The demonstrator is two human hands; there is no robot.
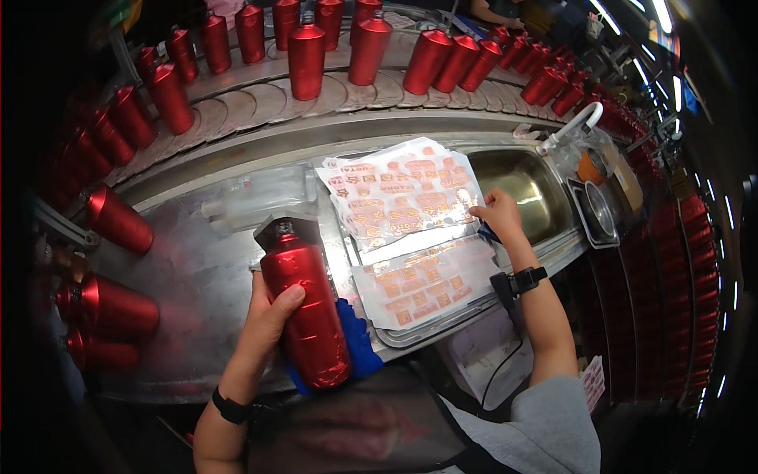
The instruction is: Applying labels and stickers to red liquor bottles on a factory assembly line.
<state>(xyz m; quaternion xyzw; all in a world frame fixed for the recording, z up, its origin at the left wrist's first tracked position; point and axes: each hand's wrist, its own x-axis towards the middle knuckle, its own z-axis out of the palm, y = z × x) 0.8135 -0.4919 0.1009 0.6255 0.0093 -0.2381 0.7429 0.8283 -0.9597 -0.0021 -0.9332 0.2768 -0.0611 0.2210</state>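
A shiny red bottle (304, 316) with a dark neck leans in my left hand (271, 316), the thumb lying across its front. The bottle's base rests near a blue cloth (362, 340) at the worktop's front edge. My right hand (499, 215) is at the right edge of a stack of white sheets (395, 189) printed with red and gold decals. Its thumb and forefinger are pinched together there; whatever lies between them is too small to make out. A second decal sheet (426, 284) lies nearer to me on a metal tray.
A curved slat conveyor (260, 99) carrying several red bottles runs along the back. Several more bottles (118, 304) lie tilted at the left. A clear plastic bottle-shaped item (264, 193) lies behind my left hand. A water-filled sink (525, 193) with a white tap (580, 126) stands right.
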